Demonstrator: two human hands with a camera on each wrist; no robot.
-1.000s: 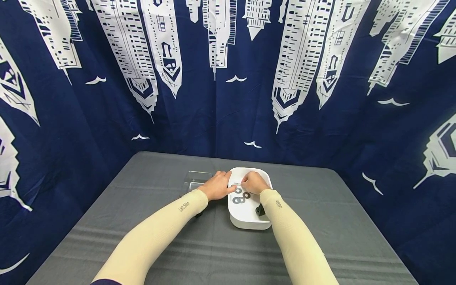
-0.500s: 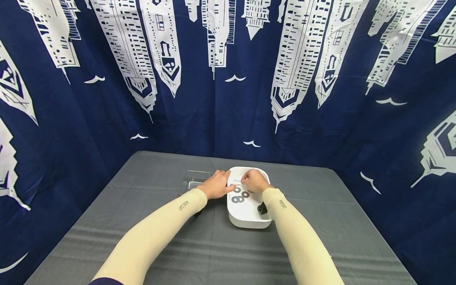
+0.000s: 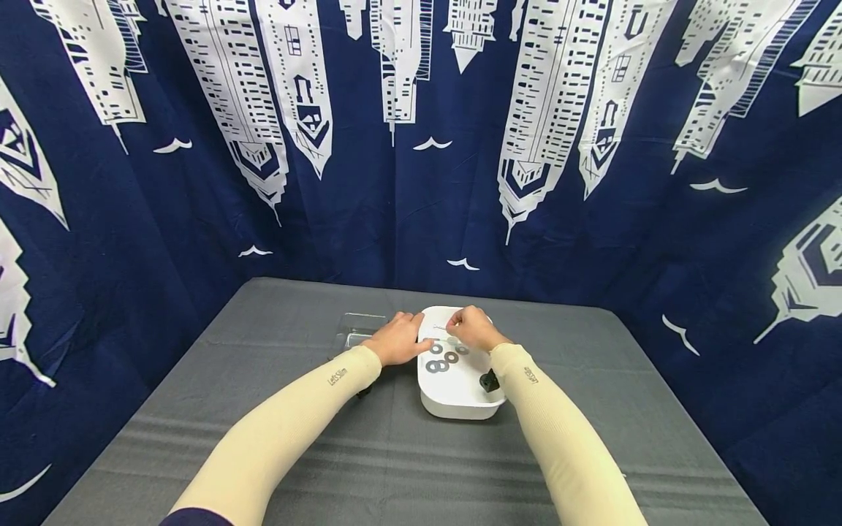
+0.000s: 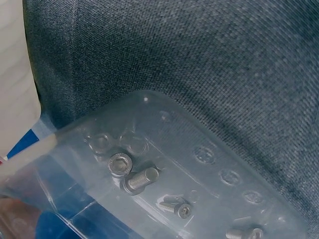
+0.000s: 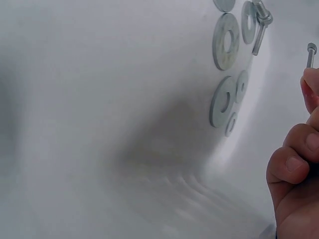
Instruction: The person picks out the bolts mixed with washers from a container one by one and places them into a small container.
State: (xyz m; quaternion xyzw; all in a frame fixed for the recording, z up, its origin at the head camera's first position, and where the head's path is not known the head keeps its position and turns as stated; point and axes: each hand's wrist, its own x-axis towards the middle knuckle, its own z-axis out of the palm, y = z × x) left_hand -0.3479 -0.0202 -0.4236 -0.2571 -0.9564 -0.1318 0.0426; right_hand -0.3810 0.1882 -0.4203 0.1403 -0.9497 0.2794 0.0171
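My right hand point(image 3: 475, 329) pinches a small socket head screw point(image 5: 311, 54) over the far part of a white tray point(image 3: 460, 411). In the right wrist view its head points up beyond the fingertips point(image 5: 313, 79). Several flat washers point(image 5: 226, 42) and more screws point(image 5: 260, 30) lie on the tray floor. My left hand point(image 3: 397, 340) rests at the tray's left rim, with the thumb reaching over the edge. Beneath and beyond that hand is a clear plastic box point(image 4: 149, 102); several socket head screws point(image 4: 119, 164) lie in it.
A grey cloth point(image 3: 276, 380) covers the table. A dark object point(image 3: 489, 380) sits at the tray's right side, near my right wrist. Behind the table hangs a navy curtain point(image 3: 421, 204) printed with white buildings.
My right hand has shifted slightly away and upward with the screw, and a washer formerly under it now shows. The left hand stays at the tray's rim.
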